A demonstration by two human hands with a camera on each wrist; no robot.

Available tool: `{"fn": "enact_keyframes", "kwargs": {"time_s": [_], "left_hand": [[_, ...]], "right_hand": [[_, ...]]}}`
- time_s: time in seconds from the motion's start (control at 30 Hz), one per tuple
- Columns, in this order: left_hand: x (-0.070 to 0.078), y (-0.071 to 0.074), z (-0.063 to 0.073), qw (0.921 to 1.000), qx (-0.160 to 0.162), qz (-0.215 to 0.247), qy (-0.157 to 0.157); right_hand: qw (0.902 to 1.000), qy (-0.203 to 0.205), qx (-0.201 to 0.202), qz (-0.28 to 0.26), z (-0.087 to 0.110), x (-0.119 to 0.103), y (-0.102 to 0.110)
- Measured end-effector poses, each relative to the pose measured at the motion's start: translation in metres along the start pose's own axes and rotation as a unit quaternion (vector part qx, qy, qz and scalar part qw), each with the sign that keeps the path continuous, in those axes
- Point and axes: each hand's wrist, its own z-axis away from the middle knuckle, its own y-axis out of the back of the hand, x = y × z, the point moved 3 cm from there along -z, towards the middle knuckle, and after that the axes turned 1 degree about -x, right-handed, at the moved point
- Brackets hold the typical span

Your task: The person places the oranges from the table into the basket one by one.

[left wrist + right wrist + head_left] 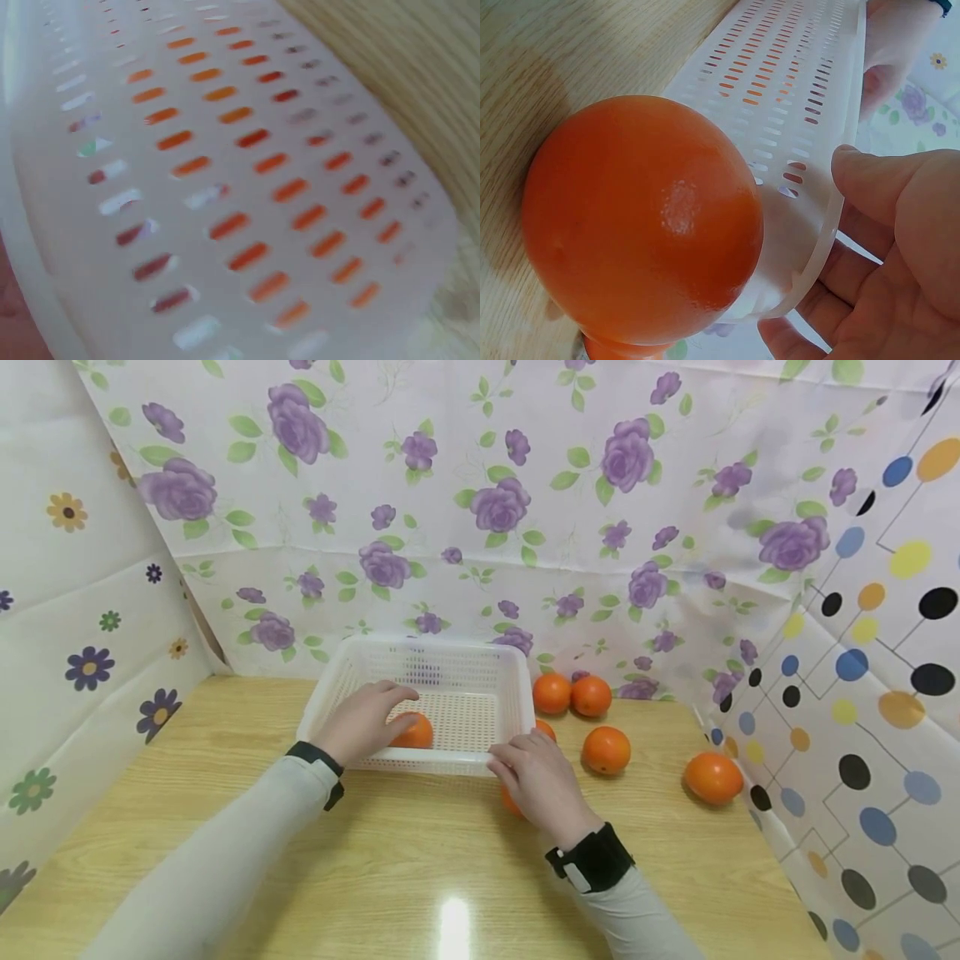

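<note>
A white slotted plastic basket [420, 762] stands on the table against the back cloth. My left hand [363, 722] reaches over its left side, thumb and index finger spread apart. The thumb lies against a smooth, round orange fruit [420, 735] inside; the other fingertips are hidden. Through the slots in the left wrist view, orange colour shows behind the basket wall [90, 247]. My right hand [542, 781] grips the basket's front right corner, thumb on the rim in the right wrist view. Close by this hand, outside the basket, is another orange fruit [641, 217].
Right of the basket lie several more orange fruits, among them one at the back [552, 693], one nearer [606, 750] and one by the right cloth [713, 778]. Patterned cloths enclose the wooden table [420, 868] at the back, left and right.
</note>
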Motion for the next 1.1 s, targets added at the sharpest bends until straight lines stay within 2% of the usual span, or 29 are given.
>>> {"fn": "enact_keyframes", "kwargs": {"time_s": [0.17, 0.43, 0.6, 0.87, 1.1], "left_hand": [[-0.003, 0.0, 0.01, 0.9979, 0.06, -0.014, -0.02], [-0.002, 0.003, 0.026, 0.9942, 0.103, -0.016, -0.026], [-0.003, 0.001, 0.039, 0.9917, 0.121, -0.03, -0.032], [-0.002, -0.004, 0.06, 0.989, 0.132, -0.054, -0.038], [0.002, -0.005, 0.076, 0.9827, 0.159, -0.066, -0.068]], "right_hand": [[1.0, 0.001, 0.005, 0.004, 0.001, 0.001, -0.001], [1.0, -0.005, 0.008, 0.001, 0.002, 0.003, -0.002], [0.9999, -0.008, 0.006, 0.006, 0.002, 0.004, -0.002], [1.0, -0.007, 0.003, 0.005, 0.002, 0.004, -0.003], [1.0, 0.0, 0.008, 0.005, 0.001, 0.002, -0.003]]}}
